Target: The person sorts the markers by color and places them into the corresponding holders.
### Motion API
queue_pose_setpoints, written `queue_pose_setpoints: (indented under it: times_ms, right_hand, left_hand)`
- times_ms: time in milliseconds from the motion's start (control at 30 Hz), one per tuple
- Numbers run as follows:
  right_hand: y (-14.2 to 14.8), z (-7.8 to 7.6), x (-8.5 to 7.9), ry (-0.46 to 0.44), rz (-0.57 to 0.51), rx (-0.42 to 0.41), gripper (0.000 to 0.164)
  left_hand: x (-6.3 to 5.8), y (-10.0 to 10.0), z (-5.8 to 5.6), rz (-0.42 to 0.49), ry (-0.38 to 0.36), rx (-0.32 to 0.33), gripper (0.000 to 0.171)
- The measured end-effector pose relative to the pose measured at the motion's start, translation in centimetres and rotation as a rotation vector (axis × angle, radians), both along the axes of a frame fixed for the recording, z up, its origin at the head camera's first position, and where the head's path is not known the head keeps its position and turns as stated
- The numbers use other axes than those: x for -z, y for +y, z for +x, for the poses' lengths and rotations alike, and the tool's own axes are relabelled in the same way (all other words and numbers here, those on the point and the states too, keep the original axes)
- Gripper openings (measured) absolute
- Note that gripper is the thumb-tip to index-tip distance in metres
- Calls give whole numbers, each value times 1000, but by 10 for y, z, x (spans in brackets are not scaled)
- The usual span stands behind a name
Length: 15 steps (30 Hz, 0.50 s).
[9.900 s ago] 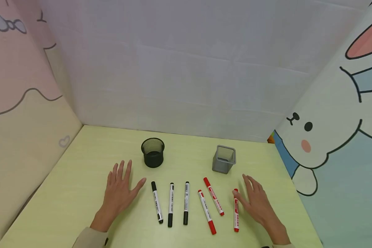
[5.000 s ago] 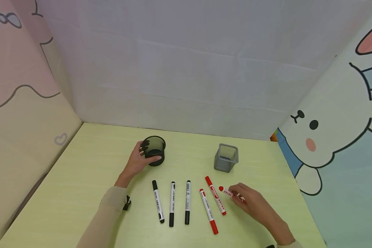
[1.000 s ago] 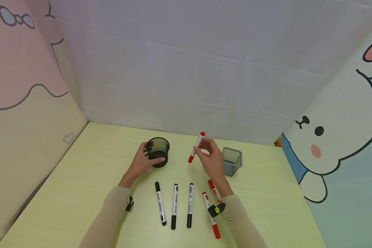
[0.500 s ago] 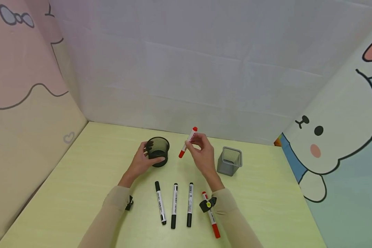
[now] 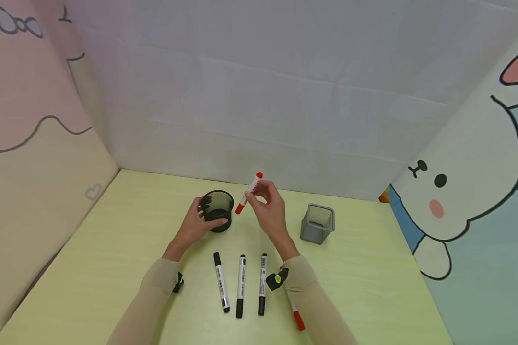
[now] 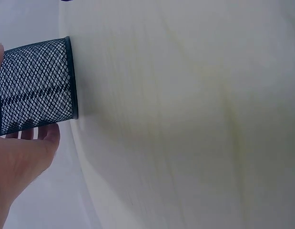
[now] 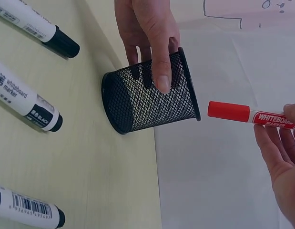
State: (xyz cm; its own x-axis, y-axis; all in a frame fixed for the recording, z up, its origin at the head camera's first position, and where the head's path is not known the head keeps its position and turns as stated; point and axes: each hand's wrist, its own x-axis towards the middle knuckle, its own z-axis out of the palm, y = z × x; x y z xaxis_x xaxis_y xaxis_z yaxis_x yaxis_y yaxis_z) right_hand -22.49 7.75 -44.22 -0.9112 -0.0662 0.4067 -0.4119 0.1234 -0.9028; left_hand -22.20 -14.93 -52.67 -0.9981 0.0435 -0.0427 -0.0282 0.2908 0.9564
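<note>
My left hand (image 5: pixel 195 225) grips the round black mesh pen cup (image 5: pixel 218 218), thumb on the near side and fingers round the far side. The cup stands upright on the table. In my right hand (image 5: pixel 268 207), thumb and fingers pinch a red whiteboard marker (image 5: pixel 250 191). It is held in the air, tilted, with its red cap (image 7: pixel 228 111) pointing down toward the cup's rim. A small gap separates cap and rim in the right wrist view. The left wrist view shows the mesh cup (image 6: pixel 35 86) with fingers behind it.
A square grey mesh pen cup (image 5: pixel 317 224) stands to the right. Three black markers (image 5: pixel 221 282) lie in a row nearer me. Another red marker (image 5: pixel 298 318) lies partly under my right sleeve (image 5: pixel 315 297). A pale cloth wall (image 5: pixel 259 96) rises behind the table.
Since the first frame, my left hand has taken hold of the black cup and stayed there. My right hand has lifted a red marker and carried it left, past the grey cup, to the black cup.
</note>
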Motion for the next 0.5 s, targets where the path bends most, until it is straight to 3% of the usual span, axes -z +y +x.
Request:
queue_pose_setpoints:
  times_ms: [300,500]
  right_hand:
    - [-15,-5,-5,2,-21,-38,34]
    - [-25,8,-24,11,-3,-76,30]
  left_hand:
    - [0,0,-1,7,2,5,96]
    - [1,0,-2,-1,-6,0,98]
